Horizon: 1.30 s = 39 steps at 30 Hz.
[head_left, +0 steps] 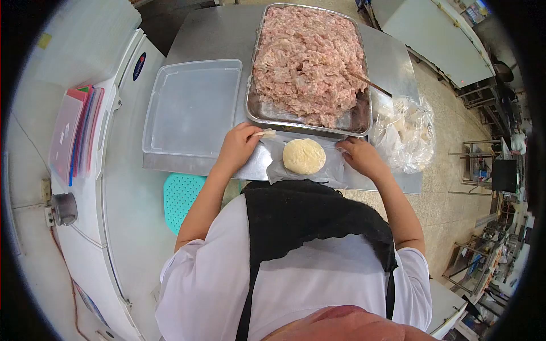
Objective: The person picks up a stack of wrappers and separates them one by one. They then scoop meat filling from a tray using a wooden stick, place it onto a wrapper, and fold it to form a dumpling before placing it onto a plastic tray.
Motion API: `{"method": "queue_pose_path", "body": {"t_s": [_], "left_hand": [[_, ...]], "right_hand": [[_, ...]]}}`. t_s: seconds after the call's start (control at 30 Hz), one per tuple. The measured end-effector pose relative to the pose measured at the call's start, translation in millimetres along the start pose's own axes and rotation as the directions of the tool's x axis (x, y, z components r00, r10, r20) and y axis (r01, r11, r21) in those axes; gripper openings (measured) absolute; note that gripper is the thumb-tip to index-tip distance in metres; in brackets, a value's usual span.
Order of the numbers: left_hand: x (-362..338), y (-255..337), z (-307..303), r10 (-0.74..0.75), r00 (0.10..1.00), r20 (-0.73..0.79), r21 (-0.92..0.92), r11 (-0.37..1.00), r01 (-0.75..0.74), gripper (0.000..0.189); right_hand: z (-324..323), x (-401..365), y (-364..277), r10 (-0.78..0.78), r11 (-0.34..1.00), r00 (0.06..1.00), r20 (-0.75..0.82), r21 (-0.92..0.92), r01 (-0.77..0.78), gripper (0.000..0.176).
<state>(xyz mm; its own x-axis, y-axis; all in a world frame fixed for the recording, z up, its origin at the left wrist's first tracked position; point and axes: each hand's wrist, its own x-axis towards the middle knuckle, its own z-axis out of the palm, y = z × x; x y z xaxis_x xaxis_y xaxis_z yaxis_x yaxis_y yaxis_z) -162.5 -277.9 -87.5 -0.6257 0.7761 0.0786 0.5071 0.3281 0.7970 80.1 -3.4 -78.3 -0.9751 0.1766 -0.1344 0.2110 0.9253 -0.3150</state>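
A round pale dough ball [304,156] rests on a clear plastic sheet [277,170] at the near edge of the steel table. To its left, my left hand [241,143] is closed on a gathered corner of the plastic. On the other side, my right hand [357,152] pinches the sheet's right edge. Just beyond the dough is a metal tray [250,111] heaped with pink minced meat [307,59]. A thin stick [372,84] pokes out of the meat over the tray's right side.
A translucent plastic lid or tray [193,108] lies on the table's left. At the right sits a clear bag [402,133] of pale pieces. White refrigerators [131,187] stand on the left, beside a turquoise perforated stool [183,199]. Racks line the far right.
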Motion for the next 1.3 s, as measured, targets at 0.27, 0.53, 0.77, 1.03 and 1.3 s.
{"method": "queue_pose_path", "body": {"t_s": [0.27,0.53,0.77,1.03,1.3], "left_hand": [[-1,-11,9,0.202,0.979,-0.037,0.295,0.938,-0.182,0.017],[0,-24,34,0.116,0.992,0.042,0.312,0.942,-0.123,0.016],[-6,-19,-17,-0.103,0.986,-0.131,0.004,0.995,0.104,0.018],[3,17,-77,-0.253,0.887,-0.387,-0.498,0.867,0.03,0.016],[11,86,12,0.074,0.965,0.252,-0.744,0.653,0.144,0.019]], "right_hand": [[-37,10,-64,-0.148,0.949,0.985,-0.087,0.267,0.166,0.022],[-4,38,-82,-0.351,0.883,0.936,-0.035,0.32,0.343,0.026],[-7,38,-79,-0.312,0.871,0.948,0.058,0.416,0.261,0.03],[-6,40,-68,-0.254,0.763,0.959,0.126,0.636,0.119,0.032],[-40,39,-81,-0.061,0.428,0.962,-0.265,0.864,0.265,0.042]]}}
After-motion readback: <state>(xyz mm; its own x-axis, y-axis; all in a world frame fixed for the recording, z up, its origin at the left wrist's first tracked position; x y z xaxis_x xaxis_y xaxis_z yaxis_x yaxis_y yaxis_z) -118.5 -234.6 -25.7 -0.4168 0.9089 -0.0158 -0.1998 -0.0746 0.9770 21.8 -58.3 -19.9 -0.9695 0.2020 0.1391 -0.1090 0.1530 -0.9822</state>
